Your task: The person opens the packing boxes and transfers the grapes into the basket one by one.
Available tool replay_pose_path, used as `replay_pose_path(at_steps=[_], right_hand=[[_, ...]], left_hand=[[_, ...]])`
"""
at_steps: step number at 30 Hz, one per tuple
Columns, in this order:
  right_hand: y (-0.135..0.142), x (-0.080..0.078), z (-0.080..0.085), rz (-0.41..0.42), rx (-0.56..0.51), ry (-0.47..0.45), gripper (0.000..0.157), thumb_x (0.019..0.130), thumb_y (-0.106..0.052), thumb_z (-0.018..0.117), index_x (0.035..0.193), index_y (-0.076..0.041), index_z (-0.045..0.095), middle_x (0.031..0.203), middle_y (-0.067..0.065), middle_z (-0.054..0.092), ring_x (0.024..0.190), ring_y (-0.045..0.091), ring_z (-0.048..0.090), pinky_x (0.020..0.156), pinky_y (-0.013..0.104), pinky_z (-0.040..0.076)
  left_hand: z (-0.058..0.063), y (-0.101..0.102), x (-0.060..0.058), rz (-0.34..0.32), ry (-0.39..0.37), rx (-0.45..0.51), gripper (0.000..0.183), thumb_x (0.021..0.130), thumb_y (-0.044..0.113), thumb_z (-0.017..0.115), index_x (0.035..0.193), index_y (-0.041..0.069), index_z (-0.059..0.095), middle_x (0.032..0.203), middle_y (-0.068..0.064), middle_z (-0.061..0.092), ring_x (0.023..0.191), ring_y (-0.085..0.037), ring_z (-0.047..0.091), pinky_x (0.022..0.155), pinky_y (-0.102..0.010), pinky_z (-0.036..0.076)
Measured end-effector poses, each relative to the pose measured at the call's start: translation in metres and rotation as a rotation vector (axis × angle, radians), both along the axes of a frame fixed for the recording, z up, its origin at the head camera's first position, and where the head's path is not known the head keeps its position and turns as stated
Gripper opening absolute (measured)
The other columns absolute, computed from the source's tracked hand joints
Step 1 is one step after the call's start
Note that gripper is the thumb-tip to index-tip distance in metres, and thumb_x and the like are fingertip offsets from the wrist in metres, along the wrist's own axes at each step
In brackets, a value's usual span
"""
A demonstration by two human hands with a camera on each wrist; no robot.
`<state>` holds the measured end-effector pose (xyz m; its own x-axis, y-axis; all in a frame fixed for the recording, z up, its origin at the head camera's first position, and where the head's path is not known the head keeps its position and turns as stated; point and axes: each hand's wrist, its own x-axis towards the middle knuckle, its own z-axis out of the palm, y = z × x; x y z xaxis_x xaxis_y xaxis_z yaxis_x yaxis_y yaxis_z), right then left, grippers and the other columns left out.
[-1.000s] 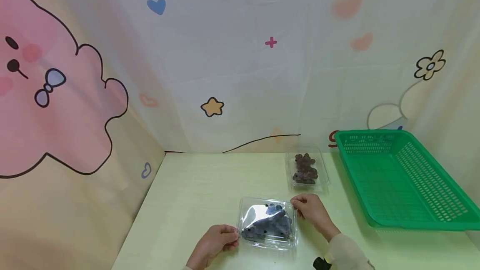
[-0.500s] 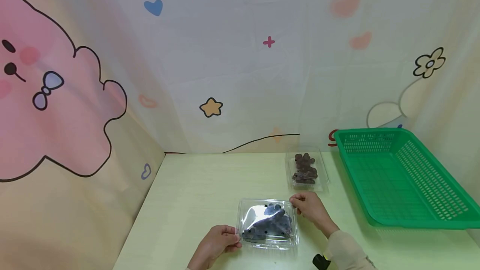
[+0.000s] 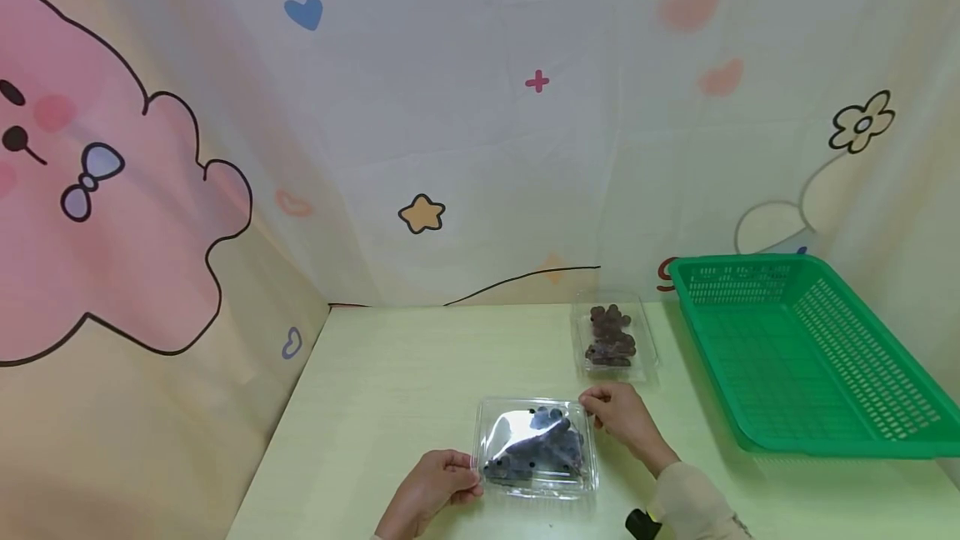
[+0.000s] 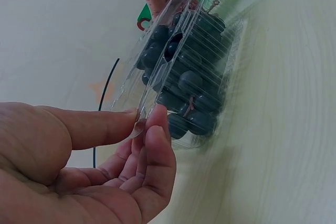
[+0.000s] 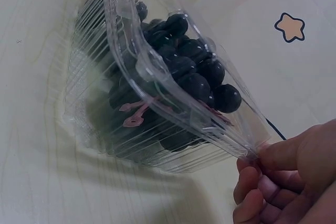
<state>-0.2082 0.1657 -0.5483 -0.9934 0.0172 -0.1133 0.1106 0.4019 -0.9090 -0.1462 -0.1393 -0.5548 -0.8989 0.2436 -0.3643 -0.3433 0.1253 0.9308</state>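
A clear plastic clamshell box (image 3: 501,432) of dark grapes (image 5: 194,87) lies on the table in front of me, its lid down over the fruit. My left hand (image 3: 431,488) pinches the rim at the box's left side between thumb and fingers; the left wrist view shows the thumb (image 4: 100,127) on the lip. At the far right corner my right hand (image 3: 624,423) pinches the rim likewise. Pinkish stems (image 5: 137,114) show through the ribbed wall in the right wrist view. Glare on the lid hides part of the grapes in the head view.
Behind, near the cloth backdrop, stands a second clear box (image 3: 647,357) with reddish-brown grapes (image 3: 611,336). A large green plastic basket (image 3: 780,348) with slotted walls occupies the right side. The pale table (image 3: 390,373) extends to the left. A small black object (image 3: 642,523) is by the right sleeve.
The left hand shifted very slightly right along with the box's rim, and the right hand moved slightly up. Both keep their pinch. The head view drifted a little.
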Motion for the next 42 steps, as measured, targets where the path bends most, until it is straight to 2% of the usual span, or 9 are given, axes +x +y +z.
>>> replay_pose_path(at_steps=[11, 16, 24, 29, 31, 35, 38, 42], right_hand=[[-0.001, 0.0, 0.0, 0.015, -0.001, 0.043, 0.012, 0.097, -0.003, 0.066, 0.088, 0.003, 0.071, 0.066, 0.002, 0.056, 0.06, 0.016, 0.052, 0.05, 0.024, 0.037], [-0.001, -0.001, 0.0, -0.007, 0.007, 0.027, 0.011, 0.097, -0.003, 0.066, 0.089, 0.001, 0.073, 0.066, 0.002, 0.056, 0.061, 0.015, 0.051, 0.05, 0.025, 0.037], [0.0, 0.001, 0.002, -0.011, 0.04, 0.035, 0.012, 0.099, -0.005, 0.065, 0.091, 0.001, 0.073, 0.068, 0.002, 0.057, 0.063, 0.018, 0.053, 0.05, 0.026, 0.036], [0.001, 0.001, -0.002, 0.005, 0.082, 0.06, 0.011, 0.099, -0.005, 0.065, 0.094, 0.001, 0.073, 0.074, 0.001, 0.061, 0.066, 0.017, 0.057, 0.053, 0.027, 0.043], [0.001, 0.002, -0.002, 0.012, 0.114, 0.076, 0.011, 0.099, -0.005, 0.065, 0.097, 0.001, 0.073, 0.078, 0.002, 0.064, 0.069, 0.018, 0.059, 0.057, 0.029, 0.047], [0.001, 0.006, 0.005, 0.02, 0.204, 0.163, 0.013, 0.097, -0.006, 0.066, 0.104, 0.002, 0.074, 0.091, 0.007, 0.072, 0.082, 0.024, 0.067, 0.07, 0.038, 0.056], [0.001, 0.008, 0.011, 0.029, 0.244, 0.234, 0.013, 0.096, -0.005, 0.068, 0.104, 0.002, 0.074, 0.097, 0.009, 0.074, 0.091, 0.029, 0.07, 0.079, 0.044, 0.058], [-0.002, 0.009, 0.017, 0.047, 0.271, 0.27, 0.009, 0.094, -0.003, 0.07, 0.101, 0.001, 0.074, 0.092, 0.006, 0.073, 0.086, 0.025, 0.067, 0.076, 0.041, 0.056]], left_hand=[[0.005, 0.004, 0.002, 0.031, 0.006, -0.054, 0.012, 0.096, -0.007, 0.063, 0.106, -0.012, 0.061, 0.093, -0.014, 0.066, 0.076, -0.014, 0.065, 0.075, -0.03, 0.059], [0.008, 0.007, 0.003, 0.043, 0.02, -0.092, 0.01, 0.094, -0.007, 0.064, 0.103, -0.011, 0.062, 0.089, -0.011, 0.068, 0.075, -0.013, 0.065, 0.072, -0.029, 0.059], [0.008, 0.009, 0.004, 0.044, 0.043, -0.067, 0.011, 0.092, -0.008, 0.064, 0.102, -0.011, 0.062, 0.088, -0.01, 0.067, 0.073, -0.012, 0.065, 0.071, -0.027, 0.059], [0.006, 0.01, 0.005, 0.048, 0.032, -0.066, 0.009, 0.093, -0.007, 0.064, 0.101, -0.01, 0.061, 0.087, -0.01, 0.067, 0.073, -0.012, 0.065, 0.071, -0.028, 0.059], [0.006, 0.011, 0.006, 0.048, 0.031, -0.064, 0.009, 0.093, -0.007, 0.064, 0.101, -0.01, 0.061, 0.088, -0.011, 0.067, 0.073, -0.012, 0.065, 0.071, -0.028, 0.059], [0.005, 0.012, 0.007, 0.044, 0.046, -0.062, 0.009, 0.093, -0.007, 0.064, 0.101, -0.01, 0.061, 0.088, -0.011, 0.067, 0.073, -0.012, 0.066, 0.071, -0.029, 0.06], [0.005, 0.012, 0.007, 0.044, 0.054, -0.062, 0.009, 0.093, -0.007, 0.063, 0.101, -0.01, 0.061, 0.088, -0.011, 0.067, 0.073, -0.012, 0.066, 0.071, -0.03, 0.06], [0.006, 0.012, 0.007, 0.046, 0.054, -0.055, 0.01, 0.093, -0.007, 0.063, 0.102, -0.011, 0.061, 0.088, -0.012, 0.068, 0.073, -0.012, 0.066, 0.071, -0.03, 0.06]])
